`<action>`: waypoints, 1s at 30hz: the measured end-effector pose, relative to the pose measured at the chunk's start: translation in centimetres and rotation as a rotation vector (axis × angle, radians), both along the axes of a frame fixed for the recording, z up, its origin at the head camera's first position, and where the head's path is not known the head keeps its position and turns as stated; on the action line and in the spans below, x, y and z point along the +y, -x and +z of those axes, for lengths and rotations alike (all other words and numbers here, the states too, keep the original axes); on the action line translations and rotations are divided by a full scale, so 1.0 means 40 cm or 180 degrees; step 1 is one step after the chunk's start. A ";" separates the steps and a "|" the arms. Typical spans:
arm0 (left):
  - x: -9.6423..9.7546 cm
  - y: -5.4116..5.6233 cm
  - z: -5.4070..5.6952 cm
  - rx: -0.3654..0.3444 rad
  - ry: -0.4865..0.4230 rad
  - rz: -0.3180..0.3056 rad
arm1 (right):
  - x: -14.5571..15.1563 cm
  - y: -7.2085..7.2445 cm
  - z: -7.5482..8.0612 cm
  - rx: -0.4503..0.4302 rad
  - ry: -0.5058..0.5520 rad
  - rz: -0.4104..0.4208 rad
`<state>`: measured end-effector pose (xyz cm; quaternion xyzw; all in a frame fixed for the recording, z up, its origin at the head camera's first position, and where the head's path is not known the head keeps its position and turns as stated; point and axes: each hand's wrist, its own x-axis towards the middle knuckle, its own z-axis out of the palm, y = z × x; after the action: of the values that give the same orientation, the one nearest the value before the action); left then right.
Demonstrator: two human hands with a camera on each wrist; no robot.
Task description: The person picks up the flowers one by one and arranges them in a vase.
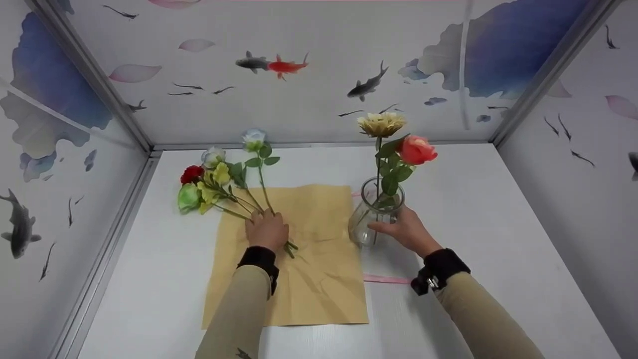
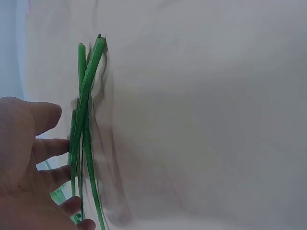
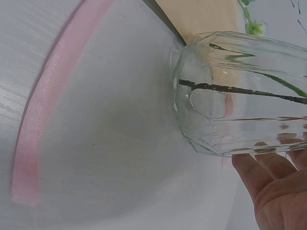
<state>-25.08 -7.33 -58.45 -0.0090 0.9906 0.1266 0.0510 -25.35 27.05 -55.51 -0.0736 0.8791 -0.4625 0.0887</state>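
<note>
On the brown wrapping paper, my left hand touches the green stems of several artificial flowers. In the left wrist view its fingertips meet the stems from one side, and the thumb stays apart from them. The blooms, among them a red flower, a green one and a yellow one, lie past the paper's far left edge. My right hand holds the clear glass vase, thumb across its front. Inside stand a beige flower and a coral rose.
A pink ribbon lies on the white table, partly under the paper and close to the vase. Printed panels enclose the back and both sides. A pale blue rose lies beyond the paper's far edge.
</note>
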 end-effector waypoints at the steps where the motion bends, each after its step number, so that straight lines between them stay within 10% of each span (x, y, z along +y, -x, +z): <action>1: 0.000 -0.001 0.002 0.0014 0.0021 0.0000 | -0.001 0.000 0.000 -0.0003 -0.0017 -0.0004; 17: 0.026 0.001 0.011 0.0026 -0.0022 -0.0065 | -0.003 0.001 0.003 -0.0072 -0.0022 -0.0035; 30: 0.032 -0.005 -0.008 0.0476 0.0273 -0.0140 | -0.002 0.000 0.003 -0.0160 0.0058 -0.0076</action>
<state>-24.87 -6.04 -58.76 0.0201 0.9961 0.0832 -0.0208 -25.34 26.96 -55.39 -0.0521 0.8732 -0.4731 0.1046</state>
